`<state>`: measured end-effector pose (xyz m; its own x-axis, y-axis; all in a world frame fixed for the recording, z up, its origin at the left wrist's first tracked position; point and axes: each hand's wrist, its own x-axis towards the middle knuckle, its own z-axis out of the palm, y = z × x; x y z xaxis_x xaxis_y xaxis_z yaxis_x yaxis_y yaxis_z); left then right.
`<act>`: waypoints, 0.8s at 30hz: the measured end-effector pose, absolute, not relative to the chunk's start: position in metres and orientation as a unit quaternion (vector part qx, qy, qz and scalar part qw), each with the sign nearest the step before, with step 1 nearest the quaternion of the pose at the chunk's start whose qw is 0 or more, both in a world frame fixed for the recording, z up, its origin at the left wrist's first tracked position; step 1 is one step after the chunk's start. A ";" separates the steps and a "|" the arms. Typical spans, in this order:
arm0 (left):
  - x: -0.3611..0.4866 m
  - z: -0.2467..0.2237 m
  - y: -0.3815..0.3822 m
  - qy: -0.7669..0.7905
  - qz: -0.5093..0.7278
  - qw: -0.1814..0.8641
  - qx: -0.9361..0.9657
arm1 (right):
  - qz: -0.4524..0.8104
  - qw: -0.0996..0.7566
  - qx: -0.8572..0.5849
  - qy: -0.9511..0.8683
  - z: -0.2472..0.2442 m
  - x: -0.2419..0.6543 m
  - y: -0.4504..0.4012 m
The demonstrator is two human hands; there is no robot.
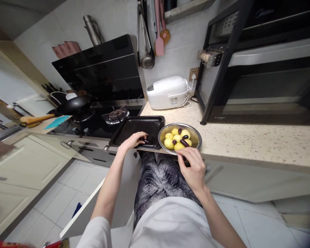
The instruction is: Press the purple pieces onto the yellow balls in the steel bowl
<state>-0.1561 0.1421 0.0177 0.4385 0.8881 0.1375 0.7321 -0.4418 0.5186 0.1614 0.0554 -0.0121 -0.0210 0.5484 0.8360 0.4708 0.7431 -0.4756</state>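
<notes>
**Two bare hands at a kitchen desk, one over a black tray, one at a bowl**

The left hand (138, 138) dips into the near right part of a black tray (136, 127), its fingers curled down onto a dark purple piece (146, 141); from here I can't tell whether it grips it. The right hand (195, 168) is at the near rim of a steel bowl (197, 140), thumb and fingertips drawn almost together; whether anything sits between them I can't tell. Just beyond those fingertips, the bowl is heaped with yellow pieces (168, 143), with a few dark ones (184, 143) lying on top.

The bowl stands just beside the tray, on a pale, speckled desk (248, 144) that runs off to the right of the right hand. Beyond both hands, a white rice cooker (167, 93) sits against the wall, its cord reaching a socket (193, 71). A ladle (146, 61) and a pink spatula (159, 45) hang above it.

Farther right of the right hand stands a big black oven (268, 89). Left of the left hand comes the stove (98, 125), with a bare burner (116, 114) and a black pan (74, 104). Below that hand there's pale tiled floor (54, 203).
</notes>
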 end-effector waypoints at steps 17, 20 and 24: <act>-0.119 0.020 0.102 0.453 0.437 0.163 0.760 | 0.030 0.628 -0.331 -0.704 -0.011 0.155 0.051; -0.085 0.015 0.075 0.435 0.481 0.158 0.745 | 0.044 0.618 -0.316 -0.718 -0.009 0.148 0.049; -0.044 0.001 0.044 0.421 0.505 0.160 0.736 | 0.069 0.586 -0.300 -0.750 -0.008 0.141 0.046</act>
<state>-0.0436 0.0439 0.0015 0.1356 0.7816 0.6089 0.4581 -0.5944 0.6610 0.1409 0.0461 -0.0083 -0.1345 0.5304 0.8370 0.3688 0.8108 -0.4546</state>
